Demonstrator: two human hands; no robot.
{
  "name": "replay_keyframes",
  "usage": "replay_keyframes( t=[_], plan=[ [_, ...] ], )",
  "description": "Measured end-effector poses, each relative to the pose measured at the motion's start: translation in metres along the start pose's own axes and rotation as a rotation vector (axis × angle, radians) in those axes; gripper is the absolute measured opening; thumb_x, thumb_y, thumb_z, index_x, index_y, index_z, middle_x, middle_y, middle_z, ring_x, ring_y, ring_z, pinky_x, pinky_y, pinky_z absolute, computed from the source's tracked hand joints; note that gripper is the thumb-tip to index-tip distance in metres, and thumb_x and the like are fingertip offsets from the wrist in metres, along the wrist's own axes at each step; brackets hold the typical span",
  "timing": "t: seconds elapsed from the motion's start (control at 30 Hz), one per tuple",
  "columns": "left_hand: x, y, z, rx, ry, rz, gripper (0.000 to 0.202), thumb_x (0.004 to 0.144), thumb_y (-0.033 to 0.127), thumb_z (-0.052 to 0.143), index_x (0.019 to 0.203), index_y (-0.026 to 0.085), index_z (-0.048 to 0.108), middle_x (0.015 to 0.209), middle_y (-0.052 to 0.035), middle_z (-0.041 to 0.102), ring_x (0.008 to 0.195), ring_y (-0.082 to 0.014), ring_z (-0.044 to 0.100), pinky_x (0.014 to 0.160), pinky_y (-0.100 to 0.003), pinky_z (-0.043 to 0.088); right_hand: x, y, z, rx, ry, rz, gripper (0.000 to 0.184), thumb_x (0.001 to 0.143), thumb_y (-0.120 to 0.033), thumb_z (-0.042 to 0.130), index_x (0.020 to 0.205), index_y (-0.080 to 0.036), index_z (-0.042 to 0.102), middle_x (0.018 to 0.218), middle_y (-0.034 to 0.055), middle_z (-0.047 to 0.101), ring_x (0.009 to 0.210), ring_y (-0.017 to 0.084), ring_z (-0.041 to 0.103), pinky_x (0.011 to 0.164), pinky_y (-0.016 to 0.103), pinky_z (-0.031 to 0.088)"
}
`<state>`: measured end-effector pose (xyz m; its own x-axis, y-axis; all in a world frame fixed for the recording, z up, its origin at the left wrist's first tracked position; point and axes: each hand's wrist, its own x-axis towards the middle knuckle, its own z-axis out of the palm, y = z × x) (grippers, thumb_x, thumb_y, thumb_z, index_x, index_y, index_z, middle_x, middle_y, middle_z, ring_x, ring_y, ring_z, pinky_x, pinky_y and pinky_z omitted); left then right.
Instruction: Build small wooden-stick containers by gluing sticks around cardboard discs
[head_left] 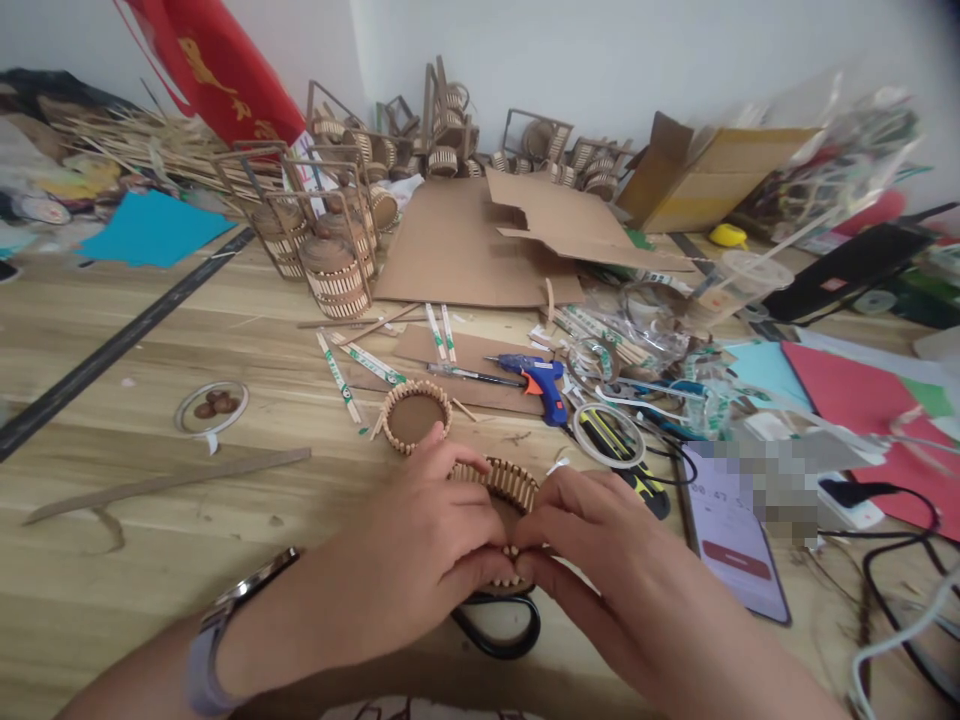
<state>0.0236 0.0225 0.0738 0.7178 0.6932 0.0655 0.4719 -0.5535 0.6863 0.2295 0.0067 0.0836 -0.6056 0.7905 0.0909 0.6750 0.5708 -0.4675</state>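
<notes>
My left hand (420,545) and my right hand (600,560) both grip a small round basket of short bamboo sticks (504,482) near the table's front edge. Fingertips of both hands pinch its near rim together; its far rim shows above my fingers. A watch sits on my left wrist. A second round basket with a brown cardboard bottom (415,415) lies just beyond my left hand, apart from it. A black handle loop of scissors (499,630) pokes out under my hands.
A blue glue gun (541,382) lies behind the baskets, with tape rolls (604,435) and chopstick wrappers around it. A phone (731,535) lies to the right among cables. Finished bamboo baskets (334,265), cardboard sheets (480,240) and a small dish (211,407) stand further off.
</notes>
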Motion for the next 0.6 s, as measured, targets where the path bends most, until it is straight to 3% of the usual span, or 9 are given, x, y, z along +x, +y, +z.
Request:
replay_keyframes(
  t=[0.27,0.4,0.6],
  plan=[
    [-0.001,-0.006,-0.007,0.002,0.054,0.027,0.017,0.096,0.021,0.058,0.079,0.022,0.063,0.086,0.0009,0.07,0.121,-0.0235,0.046,0.114,-0.046,0.023,-0.007,0.004,-0.01,-0.038,0.078,0.057,0.016,0.089,-0.016,0.063,0.101,-0.026,0.062,0.093,0.0014,0.068,0.086,0.019,0.064,0.075,0.032,0.048],
    [-0.002,-0.009,-0.01,-0.003,0.052,0.028,0.017,0.096,0.022,0.057,0.08,0.021,0.062,0.086,-0.0005,0.068,0.122,-0.0244,0.044,0.108,-0.042,0.03,-0.008,0.008,-0.015,-0.066,0.089,0.016,0.017,0.09,-0.014,0.059,0.103,-0.025,0.06,0.092,0.0008,0.071,0.086,0.019,0.067,0.075,0.031,0.049],
    [-0.004,-0.013,-0.012,-0.021,0.002,0.052,0.019,0.097,0.021,0.055,0.079,0.022,0.061,0.081,0.0019,0.066,0.117,-0.0227,0.045,0.108,-0.04,0.029,-0.003,0.01,-0.015,-0.025,0.081,0.008,0.022,0.086,-0.007,0.058,0.101,-0.023,0.063,0.09,0.0011,0.073,0.084,0.019,0.067,0.074,0.032,0.048]
  ],
)
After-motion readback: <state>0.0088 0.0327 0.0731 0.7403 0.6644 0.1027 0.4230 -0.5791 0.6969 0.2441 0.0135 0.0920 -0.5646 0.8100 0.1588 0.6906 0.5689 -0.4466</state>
